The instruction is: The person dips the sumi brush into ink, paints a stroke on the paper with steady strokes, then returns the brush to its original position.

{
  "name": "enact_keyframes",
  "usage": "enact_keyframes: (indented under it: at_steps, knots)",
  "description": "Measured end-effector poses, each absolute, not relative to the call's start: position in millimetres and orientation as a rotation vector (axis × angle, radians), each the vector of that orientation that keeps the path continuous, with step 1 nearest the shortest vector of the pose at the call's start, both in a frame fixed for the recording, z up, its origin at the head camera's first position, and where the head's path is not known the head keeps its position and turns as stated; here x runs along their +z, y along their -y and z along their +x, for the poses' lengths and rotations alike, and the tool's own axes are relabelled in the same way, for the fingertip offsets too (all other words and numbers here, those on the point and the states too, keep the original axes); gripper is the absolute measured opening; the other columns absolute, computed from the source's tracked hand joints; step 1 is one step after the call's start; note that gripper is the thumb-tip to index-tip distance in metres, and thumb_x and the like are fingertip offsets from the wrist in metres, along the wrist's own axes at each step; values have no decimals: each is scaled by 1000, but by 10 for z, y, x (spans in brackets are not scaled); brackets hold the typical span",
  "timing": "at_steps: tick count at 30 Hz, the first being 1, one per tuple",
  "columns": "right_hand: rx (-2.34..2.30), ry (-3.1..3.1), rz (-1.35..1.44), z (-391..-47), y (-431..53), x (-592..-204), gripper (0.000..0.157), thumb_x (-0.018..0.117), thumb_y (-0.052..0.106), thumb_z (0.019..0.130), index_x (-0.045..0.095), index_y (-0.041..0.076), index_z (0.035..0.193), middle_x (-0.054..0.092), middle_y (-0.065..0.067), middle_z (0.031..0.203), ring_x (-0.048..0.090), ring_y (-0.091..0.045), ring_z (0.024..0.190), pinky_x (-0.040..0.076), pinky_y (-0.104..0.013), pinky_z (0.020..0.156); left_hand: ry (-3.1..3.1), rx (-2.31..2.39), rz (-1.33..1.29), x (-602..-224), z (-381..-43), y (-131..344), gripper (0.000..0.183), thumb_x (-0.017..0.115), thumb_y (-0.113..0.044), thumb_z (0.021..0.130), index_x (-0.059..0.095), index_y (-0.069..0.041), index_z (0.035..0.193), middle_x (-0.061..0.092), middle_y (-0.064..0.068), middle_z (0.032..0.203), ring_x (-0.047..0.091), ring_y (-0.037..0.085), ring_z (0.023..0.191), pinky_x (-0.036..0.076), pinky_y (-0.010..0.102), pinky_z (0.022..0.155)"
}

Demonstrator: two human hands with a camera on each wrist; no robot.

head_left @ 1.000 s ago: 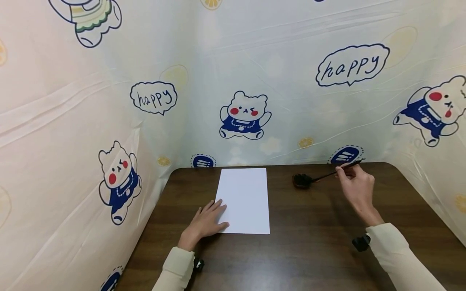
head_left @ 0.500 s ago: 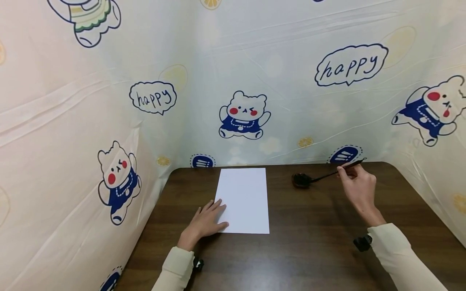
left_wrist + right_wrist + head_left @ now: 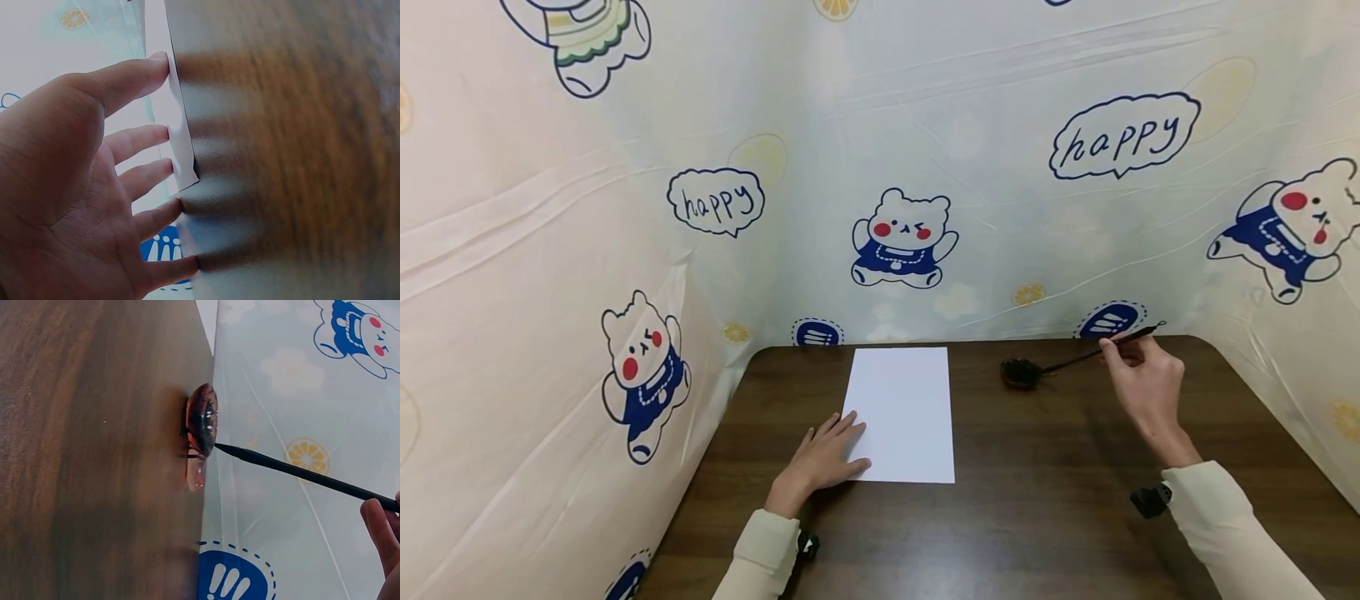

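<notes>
A blank white sheet of paper (image 3: pixel 902 417) lies on the table, and my left hand (image 3: pixel 820 454) rests on its left edge with fingers spread. In the left wrist view the thumb (image 3: pixel 159 62) and two fingertips press the paper's edge, while the other fingertips sit beside its corner. My right hand (image 3: pixel 1146 387) pinches the dark handle of a calligraphy brush (image 3: pixel 1075 361) with a hanging loop at its upper end. The brush's dark tip is at the rim of a small round dish (image 3: pixel 203 422) that looks dark and glossy inside, to the paper's right.
Brown wood-grain table (image 3: pixel 1000 525) with rounded far corners. A pale printed curtain (image 3: pixel 1000 208) with bears and "happy" bubbles surrounds its far side and both flanks. Each wrist wears a small black camera (image 3: pixel 1150 500).
My right hand has shifted slightly to the right with the brush, and more of the brush's loop end shows. My left hand and the paper have stayed put.
</notes>
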State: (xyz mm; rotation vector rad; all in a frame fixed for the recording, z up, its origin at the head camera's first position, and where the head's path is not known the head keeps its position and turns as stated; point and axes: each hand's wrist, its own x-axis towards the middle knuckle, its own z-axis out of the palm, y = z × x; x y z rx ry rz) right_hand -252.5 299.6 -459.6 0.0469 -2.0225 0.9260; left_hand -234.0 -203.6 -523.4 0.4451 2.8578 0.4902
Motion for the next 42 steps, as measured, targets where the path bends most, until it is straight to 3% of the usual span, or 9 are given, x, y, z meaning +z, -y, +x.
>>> enact_keyframes:
  at_steps: [19, 23, 28, 36, 42]
  knots:
    - [1076, 2036, -82, -2575, -2964, -4648, 20, 77, 17, 99, 75, -3, 99, 79, -24, 84, 55, 29, 69, 41, -2, 63, -2862, 475, 454, -5254, -2352, 2026, 73, 74, -49, 96, 52, -18, 159, 34, 7, 175, 25, 40, 163, 20, 76, 125]
    - [1140, 2035, -143, -2588, -3005, -4692, 22, 77, 20, 100, 76, -2, 101, 79, -2, 77, 59, 25, 66, 44, -3, 59, -2861, 476, 464, -5260, -2352, 2028, 73, 73, -50, 97, 52, -18, 159, 34, 7, 175, 25, 40, 163, 21, 77, 125]
    - [1178, 2075, -225, -2604, -3083, -4755, 25, 76, 24, 101, 77, -1, 103, 64, 33, 72, 60, 23, 65, 44, -6, 57, -2862, 485, 480, -5256, -2350, 2038, 73, 72, -49, 98, 51, -17, 160, 34, 7, 175, 25, 40, 163, 21, 77, 124]
    - [1137, 2132, -300, -2592, -3148, -4774, 31, 73, 32, 102, 79, 2, 103, 57, 41, 69, 54, 27, 62, 40, -7, 70, -2860, 480, 474, -5263, -2352, 2053, 73, 72, -50, 98, 51, -18, 160, 33, 7, 175, 25, 40, 164, 21, 77, 124]
    - [1149, 2138, -299, -2585, -3169, -4761, 30, 73, 31, 102, 80, 2, 107, 59, 40, 68, 54, 27, 63, 40, -8, 69, -2862, 476, 474, -5265, -2350, 2057, 73, 72, -50, 99, 50, -18, 160, 33, 6, 176, 25, 39, 164, 21, 76, 125]
